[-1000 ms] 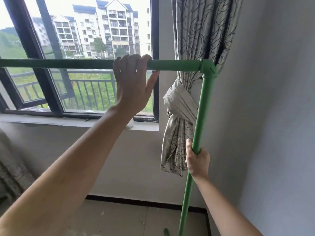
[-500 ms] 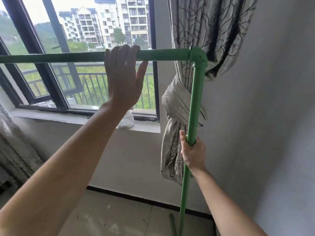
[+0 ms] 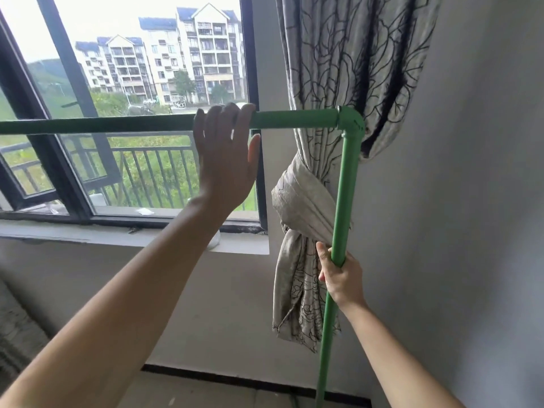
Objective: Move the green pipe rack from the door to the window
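Note:
The green pipe rack (image 3: 294, 119) stands close in front of the window (image 3: 253, 69). Its top bar runs level from the left edge to an elbow joint (image 3: 350, 122), and from there an upright pipe drops to the floor. My left hand (image 3: 225, 160) lies against the top bar with its fingers stretched out over it and the thumb held apart, not curled round the bar. My right hand (image 3: 341, 275) is closed round the upright pipe at about mid height. The foot of the rack is out of view.
A patterned curtain (image 3: 338, 54), tied in a knot, hangs right behind the upright pipe. The grey side wall (image 3: 456, 201) is close on the right. A window sill (image 3: 117, 235) juts out under the dark frame. Tiled floor (image 3: 220, 390) lies below.
My left fingers, curled over the top bar before, have straightened out. The rack has shifted right, towards the curtain and the corner. My right hand keeps its grip on the upright.

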